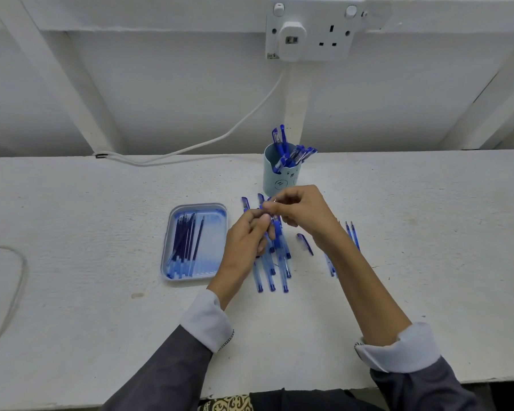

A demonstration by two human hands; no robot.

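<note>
Since the pen (pixel 276 228) takes two hands to work on, I hold it lifted off the table just in front of the cup (pixel 279 176), right above the row of loose pens (pixel 272 271), so that parts can go straight down or into the tray (pixel 197 207) left of the cup. My left hand (pixel 245 235) curls its fingers round the pen's lower part to steady it. My right hand (pixel 301 209) pinches the upper end between thumb and fingertips, nearly pressed together, probably to twist or pull it.
</note>
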